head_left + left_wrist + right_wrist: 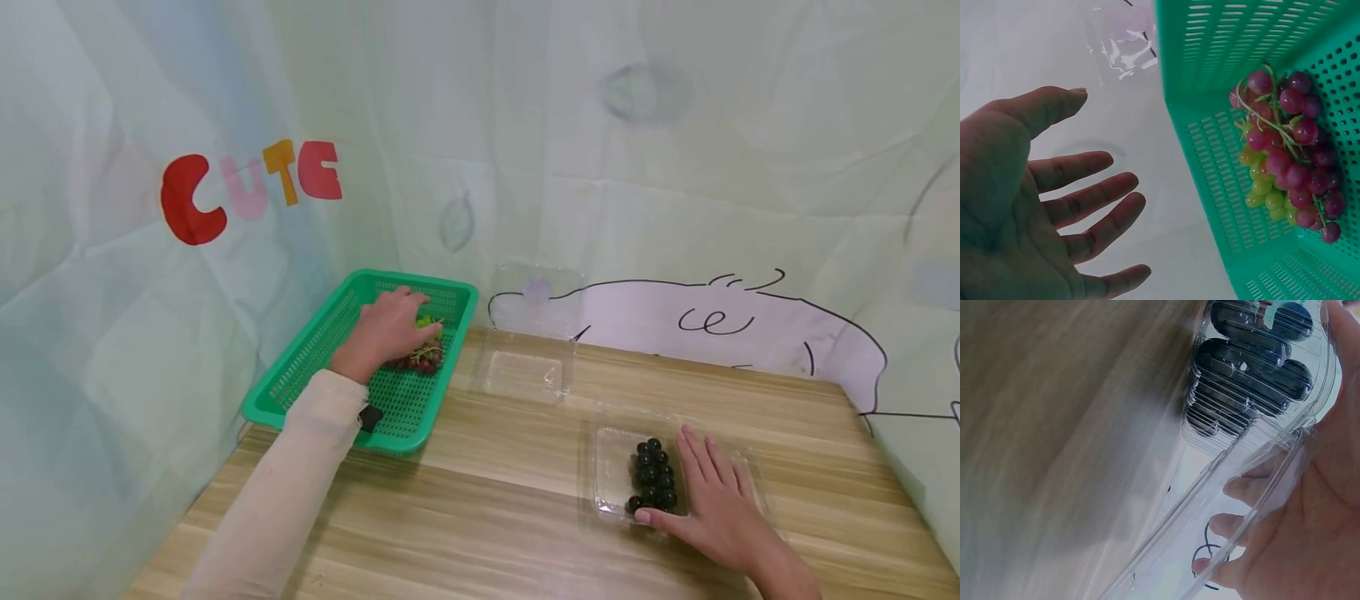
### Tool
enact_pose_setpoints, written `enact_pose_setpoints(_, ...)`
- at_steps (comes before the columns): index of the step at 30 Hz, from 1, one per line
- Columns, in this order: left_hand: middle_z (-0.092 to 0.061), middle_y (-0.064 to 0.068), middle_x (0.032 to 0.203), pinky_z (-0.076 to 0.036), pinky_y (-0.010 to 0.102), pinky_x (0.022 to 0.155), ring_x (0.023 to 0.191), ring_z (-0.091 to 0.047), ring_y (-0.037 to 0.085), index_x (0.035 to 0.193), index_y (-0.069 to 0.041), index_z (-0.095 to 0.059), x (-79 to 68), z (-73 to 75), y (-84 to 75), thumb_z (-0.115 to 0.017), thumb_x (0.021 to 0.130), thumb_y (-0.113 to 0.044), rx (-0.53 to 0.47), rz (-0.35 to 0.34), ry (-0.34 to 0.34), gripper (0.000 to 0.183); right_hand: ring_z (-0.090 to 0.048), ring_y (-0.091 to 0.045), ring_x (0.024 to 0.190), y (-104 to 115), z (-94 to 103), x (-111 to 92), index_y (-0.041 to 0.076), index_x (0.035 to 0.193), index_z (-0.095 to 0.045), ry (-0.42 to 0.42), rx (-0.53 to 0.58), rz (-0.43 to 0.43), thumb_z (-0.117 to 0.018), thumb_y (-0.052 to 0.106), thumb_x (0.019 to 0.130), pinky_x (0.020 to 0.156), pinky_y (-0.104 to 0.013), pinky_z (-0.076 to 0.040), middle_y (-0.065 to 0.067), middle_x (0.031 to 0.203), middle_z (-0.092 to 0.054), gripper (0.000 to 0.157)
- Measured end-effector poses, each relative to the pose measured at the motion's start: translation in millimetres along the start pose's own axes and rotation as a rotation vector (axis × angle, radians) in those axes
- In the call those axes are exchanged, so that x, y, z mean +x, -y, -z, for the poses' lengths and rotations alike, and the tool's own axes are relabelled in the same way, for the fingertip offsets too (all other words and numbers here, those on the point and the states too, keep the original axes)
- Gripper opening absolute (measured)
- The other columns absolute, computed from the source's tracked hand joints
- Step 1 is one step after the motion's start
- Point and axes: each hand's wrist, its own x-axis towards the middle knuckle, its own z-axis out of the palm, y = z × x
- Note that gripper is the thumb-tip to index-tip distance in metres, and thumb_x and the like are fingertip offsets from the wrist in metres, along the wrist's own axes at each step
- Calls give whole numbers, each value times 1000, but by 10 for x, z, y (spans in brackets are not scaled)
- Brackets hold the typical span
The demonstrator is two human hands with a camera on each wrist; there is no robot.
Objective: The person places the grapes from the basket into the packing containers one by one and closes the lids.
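My left hand (390,325) is above the green plastic basket (258,415), its fingers spread and nothing held. Under it in the basket lie red grapes (429,358) and green grapes (425,322); the left wrist view shows the red grapes (1297,178) beside and partly over the green grapes (1263,187). On the table, a clear plastic box (613,471) holds a bunch of black grapes (651,477). My right hand (720,508) rests on its right side, with fingers extended across the clear lid (1260,515) and the thumb at the box's front edge.
A second clear plastic box (525,372) stands open at the back of the wooden table (480,500), right of the basket. A printed cloth (465,125) hangs behind and left of the table, close to the basket.
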Motion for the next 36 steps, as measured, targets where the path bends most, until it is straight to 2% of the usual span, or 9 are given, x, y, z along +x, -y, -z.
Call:
enact_pose_setpoints(14, -46, 26, 150, -45, 67, 101, 132, -50, 45, 145, -1, -51, 39, 0, 112, -63, 100, -39, 25, -20, 46, 60, -16, -50, 150, 19, 21, 7, 6, 163, -8, -18, -15, 16, -69, 72, 80, 109, -78, -16, -20, 168, -15, 122)
enact_pose_setpoints(23, -52, 25, 141, -52, 61, 94, 120, -58, 42, 142, 1, -54, 115, -126, 193, -64, 99, -36, 57, -39, 67, 57, -16, -50, 150, 15, 14, 0, 4, 162, -9, -8, -5, 11, -69, 72, 80, 108, -78, -16, -21, 167, -16, 122)
enact_pose_setpoints(29, -56, 22, 133, -52, 59, 85, 109, -60, 39, 130, -1, -62, 178, -197, 234, -65, 99, -35, 67, -29, 96, 46, -18, -51, 149, 9, 11, -6, 2, 161, -12, -11, -7, 13, -69, 73, 80, 108, -78, -18, -22, 167, -18, 122)
enact_pose_setpoints(36, -58, 14, 107, -49, 51, 74, 91, -57, 31, 102, -7, -64, 218, -200, 242, -68, 97, -36, 79, -14, 144, 30, -17, -51, 150, 8, 12, -4, 4, 162, -10, -3, 5, 7, -69, 72, 80, 107, -79, -16, -22, 167, -17, 122)
